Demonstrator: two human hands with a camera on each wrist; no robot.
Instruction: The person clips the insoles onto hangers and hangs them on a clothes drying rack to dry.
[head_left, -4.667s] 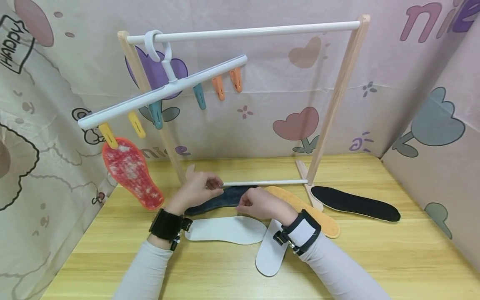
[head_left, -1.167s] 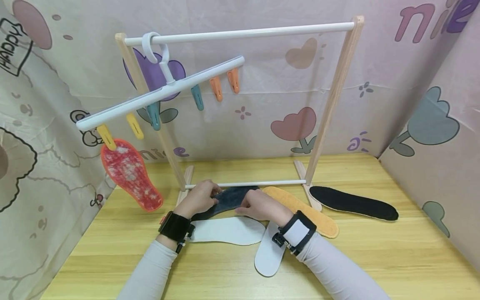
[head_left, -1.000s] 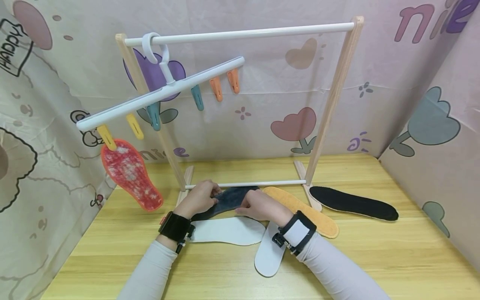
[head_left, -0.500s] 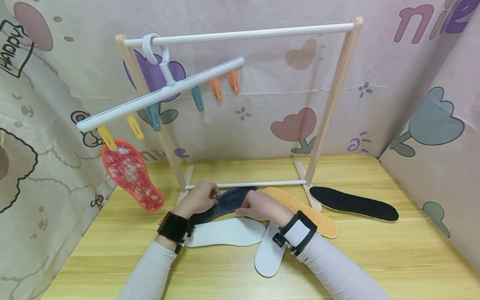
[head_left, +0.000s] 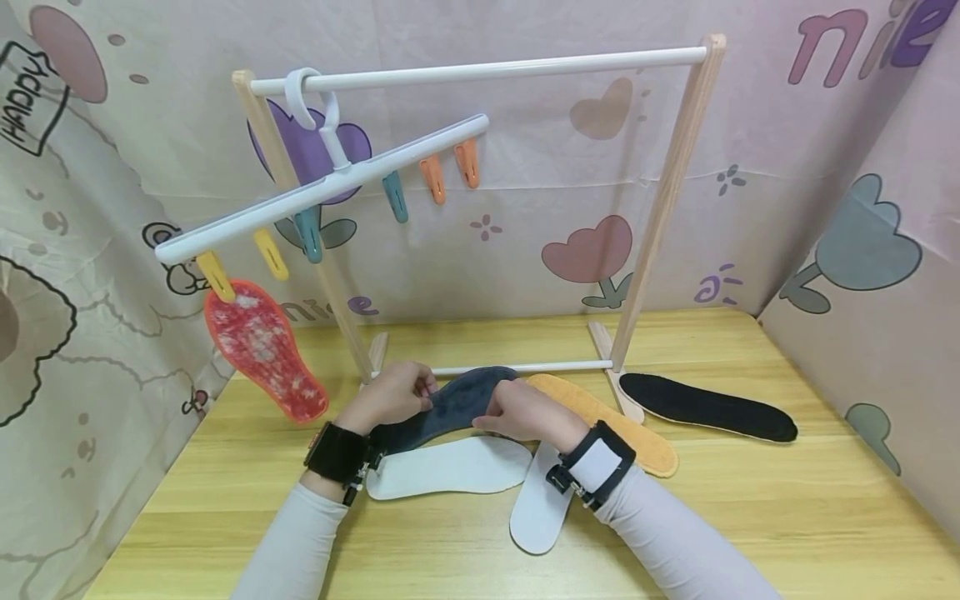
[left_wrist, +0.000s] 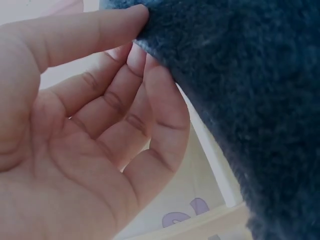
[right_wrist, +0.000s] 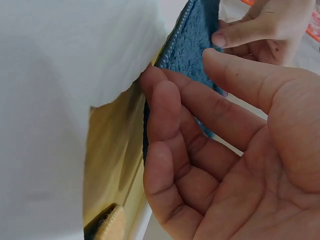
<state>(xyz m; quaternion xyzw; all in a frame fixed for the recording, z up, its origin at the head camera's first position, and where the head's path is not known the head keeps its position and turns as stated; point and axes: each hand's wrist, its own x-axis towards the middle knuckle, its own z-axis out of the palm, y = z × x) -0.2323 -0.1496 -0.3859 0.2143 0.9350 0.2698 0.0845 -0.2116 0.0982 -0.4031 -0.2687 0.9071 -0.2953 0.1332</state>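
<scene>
A dark blue fleece insole [head_left: 453, 402] is held between both hands just in front of the rack's lower bar [head_left: 547, 366]. My left hand [head_left: 397, 393] pinches one end, with the thumb on top and the fingers [left_wrist: 150, 95] beneath the insole [left_wrist: 250, 100]. My right hand [head_left: 521, 410] grips the other side. In the right wrist view its thumb and fingers [right_wrist: 160, 100] close round the insole's stitched edge [right_wrist: 192, 45]. The insole arches up off the table [head_left: 750, 517].
Two white insoles [head_left: 450, 467] [head_left: 536, 510] lie under my wrists. An orange insole [head_left: 622, 429] and a black one [head_left: 708, 407] lie to the right. A red insole [head_left: 262, 350] hangs from a clip on the white hanger [head_left: 322, 185] on the wooden rack [head_left: 667, 192].
The blue insole has risen and bowed upward between the hands. My left hand has shifted slightly left and up. The red insole sways a little.
</scene>
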